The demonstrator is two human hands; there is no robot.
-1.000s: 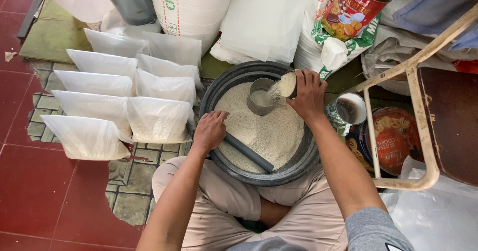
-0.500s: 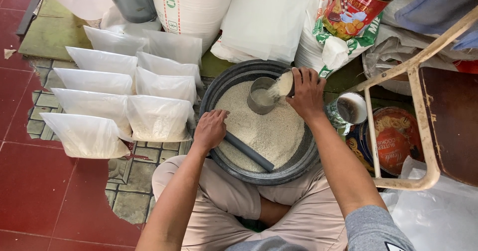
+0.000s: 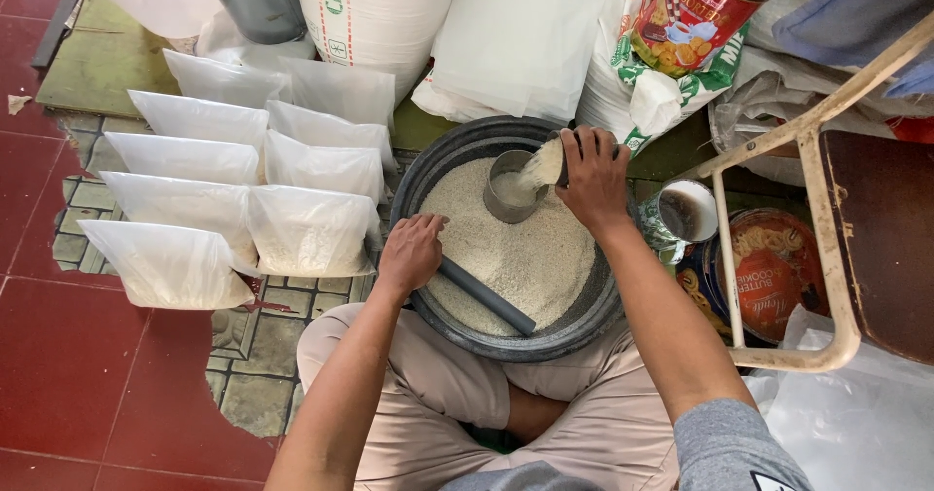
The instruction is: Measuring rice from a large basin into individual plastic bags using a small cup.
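A dark round basin full of white rice sits on the floor between my knees. A grey metal can stands in the rice at the far side. My right hand holds a small scoop tilted over that can, and rice pours from it into the can. My left hand rests on the basin's near-left rim, gripping the end of a grey pipe that lies across the rice.
Several filled clear bags of rice lie in rows on the floor at left. Large white sacks and a red tin stand behind the basin. At right are a wooden stool, a metal mug and another red tin.
Hands and basin stay in place. Rice keeps pouring from the scoop into the can.
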